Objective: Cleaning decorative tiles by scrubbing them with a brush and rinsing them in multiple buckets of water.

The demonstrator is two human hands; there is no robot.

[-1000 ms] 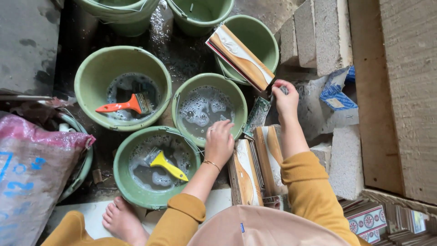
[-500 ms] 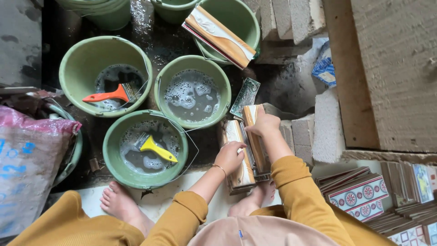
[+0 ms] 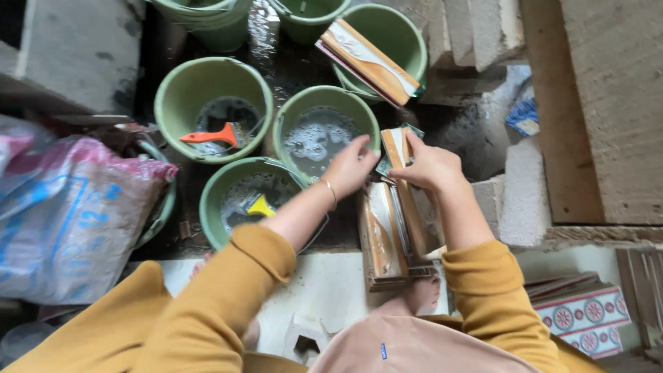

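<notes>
Both hands pinch the far end of a long tile [image 3: 407,200]: left hand [image 3: 352,166], right hand [image 3: 431,166]. The tile points near to far, squeezed between a soapy bucket [image 3: 324,135] and gray blocks [image 3: 518,193].

Green buckets [image 3: 214,103] are crowding the wet floor [image 3: 476,131] ahead and to the left, rims nearly touching, leaving only narrow gaps between them. A stuffed sack [image 3: 69,221] is blocking the far left. Concrete blocks [image 3: 521,193] and a wooden board [image 3: 594,110] are walling off the right. A stack of tiles [image 3: 380,235] is standing between both hands, filling the middle; some bare wet floor is lying open beyond it.
</notes>
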